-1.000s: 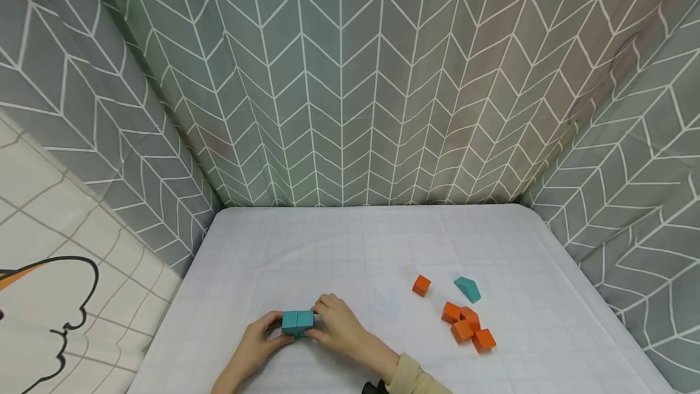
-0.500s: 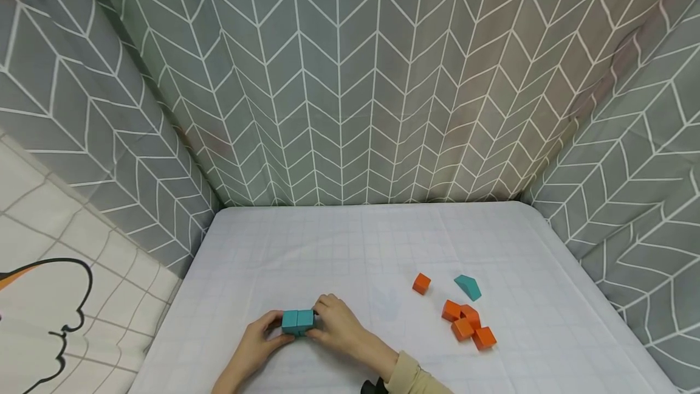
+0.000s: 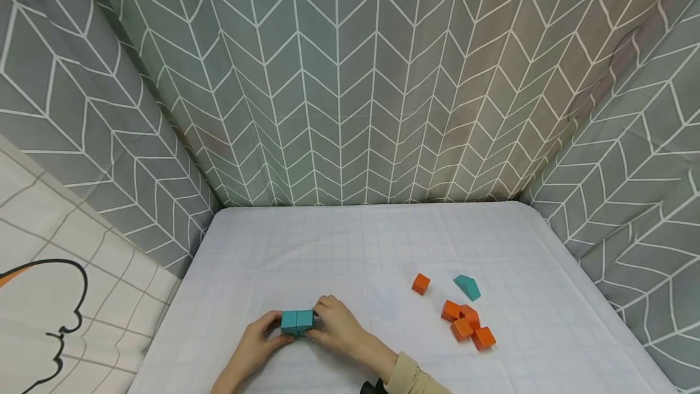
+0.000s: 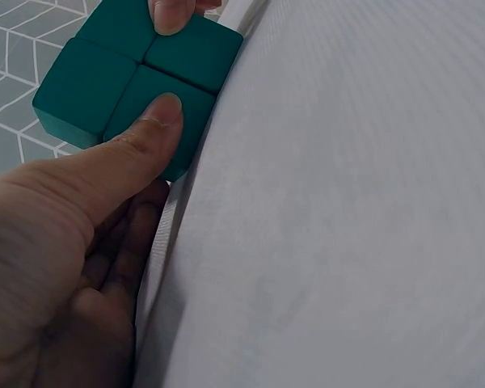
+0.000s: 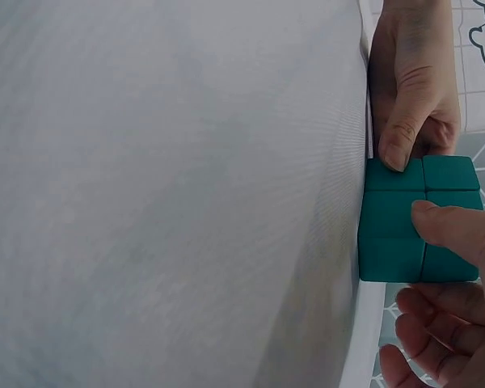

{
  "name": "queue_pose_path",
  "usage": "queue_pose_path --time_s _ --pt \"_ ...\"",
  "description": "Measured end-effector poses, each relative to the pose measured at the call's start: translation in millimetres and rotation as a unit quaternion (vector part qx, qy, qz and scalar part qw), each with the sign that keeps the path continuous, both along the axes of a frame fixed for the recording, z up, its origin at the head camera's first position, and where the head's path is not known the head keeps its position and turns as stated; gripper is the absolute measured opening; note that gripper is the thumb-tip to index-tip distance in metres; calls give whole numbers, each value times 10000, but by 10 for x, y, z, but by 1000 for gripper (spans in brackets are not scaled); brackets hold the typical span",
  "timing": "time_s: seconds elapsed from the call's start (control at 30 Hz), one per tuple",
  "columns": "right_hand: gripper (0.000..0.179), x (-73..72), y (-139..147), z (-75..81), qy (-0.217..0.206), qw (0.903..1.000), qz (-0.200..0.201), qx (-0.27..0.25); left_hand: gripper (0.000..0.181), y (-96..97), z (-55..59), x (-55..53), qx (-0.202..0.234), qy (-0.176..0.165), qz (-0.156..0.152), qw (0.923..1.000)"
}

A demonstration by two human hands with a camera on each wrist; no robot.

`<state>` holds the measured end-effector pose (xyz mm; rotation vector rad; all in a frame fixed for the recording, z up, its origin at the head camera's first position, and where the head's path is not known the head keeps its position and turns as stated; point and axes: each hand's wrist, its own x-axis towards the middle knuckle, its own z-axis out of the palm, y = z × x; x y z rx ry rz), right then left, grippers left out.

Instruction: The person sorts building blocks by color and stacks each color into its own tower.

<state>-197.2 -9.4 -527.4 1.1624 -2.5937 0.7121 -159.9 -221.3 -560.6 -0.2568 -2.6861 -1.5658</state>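
Teal cubes [image 3: 297, 321] stand on the white table in a block two wide and two high, near the front left. Their front faces meet in a cross of seams in the left wrist view [image 4: 129, 73]. From the left side, my left hand [image 3: 254, 342] grips the block, its thumb [image 4: 163, 113] on a lower cube and its fingers behind. My right hand [image 3: 341, 330] holds the other side, its thumb [image 5: 428, 212] pressed over the seams on the front. The backs of the cubes are hidden.
To the right lie a single orange cube [image 3: 421, 284], a teal piece with slanted sides [image 3: 467, 287] and a cluster of several orange blocks [image 3: 462, 329]. Patterned grey curtains [image 3: 350, 108] close in the white table [image 3: 350, 242] at the back and sides.
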Motion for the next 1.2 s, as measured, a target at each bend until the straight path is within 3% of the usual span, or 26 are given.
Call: queue_pose_path --time_s 0.4,0.8,1.0,1.2 --pt "31 5 -2 -11 -53 10000 5 -17 39 11 19 13 98 -35 -28 9999" --pt "30 -7 1 -13 -58 10000 3 11 39 5 -13 0 -31 198 -28 9998" --pt "48 9 18 -2 -281 9996 47 4 40 -2 -23 -5 11 27 -19 10000" --pt "60 7 49 81 -262 9996 49 -73 40 4 -15 6 -43 75 9 10000"
